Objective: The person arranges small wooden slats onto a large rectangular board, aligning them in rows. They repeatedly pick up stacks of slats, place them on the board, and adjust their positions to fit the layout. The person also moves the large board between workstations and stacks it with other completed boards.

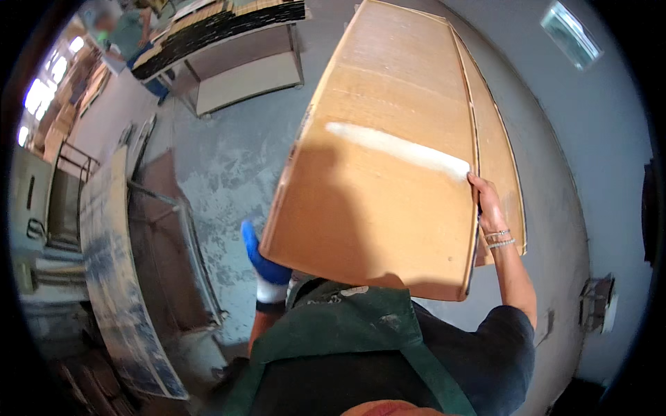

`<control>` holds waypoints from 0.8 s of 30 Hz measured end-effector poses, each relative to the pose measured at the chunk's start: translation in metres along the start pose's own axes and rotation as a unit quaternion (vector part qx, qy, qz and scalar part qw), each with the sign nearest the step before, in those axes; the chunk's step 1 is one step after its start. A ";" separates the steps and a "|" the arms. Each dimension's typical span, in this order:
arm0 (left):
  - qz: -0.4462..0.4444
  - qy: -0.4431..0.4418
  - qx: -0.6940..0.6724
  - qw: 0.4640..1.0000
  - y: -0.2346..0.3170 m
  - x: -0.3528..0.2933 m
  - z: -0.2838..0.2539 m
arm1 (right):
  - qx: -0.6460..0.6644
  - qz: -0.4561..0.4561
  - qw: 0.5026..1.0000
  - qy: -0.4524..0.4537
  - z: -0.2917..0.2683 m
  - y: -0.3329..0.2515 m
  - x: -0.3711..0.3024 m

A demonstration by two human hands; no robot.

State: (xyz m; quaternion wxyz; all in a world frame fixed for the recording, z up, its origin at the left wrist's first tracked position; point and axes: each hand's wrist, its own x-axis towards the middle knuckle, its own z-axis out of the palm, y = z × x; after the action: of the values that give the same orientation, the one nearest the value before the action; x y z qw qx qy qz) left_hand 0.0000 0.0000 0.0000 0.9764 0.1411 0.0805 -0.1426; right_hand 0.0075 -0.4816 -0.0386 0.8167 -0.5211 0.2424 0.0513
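A long tan wooden panel (388, 208) with thin raised edges stands tilted in front of me, its near end by my waist. A bright white band crosses its face; whether it is paint or glare I cannot tell. My left hand (267, 263), in a blue glove with a white cuff, holds the panel's near left corner, its thumb up and its other fingers mostly hidden. At the right edge, my bare right hand (488, 200) grips the rim, thumb on the face and fingers behind. A second similar panel (501, 149) shows behind the first, to the right.
A worn board-topped table (114, 263) stands at the left, beside a metal frame (198, 256). At the far left, a person (128, 35) is near a cart (246, 83) stacked with dark-edged boards. A grey wall (555, 104) runs along the right.
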 end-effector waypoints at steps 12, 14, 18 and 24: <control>0.163 0.087 0.275 0.944 0.135 0.048 -0.075 | -0.028 0.022 0.998 -0.047 0.237 0.086 -0.021; 0.153 0.091 0.264 0.948 0.199 0.039 -0.077 | 0.099 0.102 0.984 -0.110 0.282 0.112 -0.032; 0.175 0.151 0.255 0.939 0.281 0.005 -0.127 | 0.151 -0.090 0.984 -0.028 0.279 0.080 0.045; 0.239 0.355 0.596 0.680 0.305 -0.054 -0.168 | 0.100 -0.093 0.989 0.051 0.236 0.054 0.170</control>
State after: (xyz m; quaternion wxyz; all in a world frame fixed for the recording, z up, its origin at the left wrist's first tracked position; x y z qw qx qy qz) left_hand 0.0212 0.3441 -0.0717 0.5850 0.7475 0.2827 0.1383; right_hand 0.2195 -0.2792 -0.0791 0.8523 -0.4592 0.2384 -0.0764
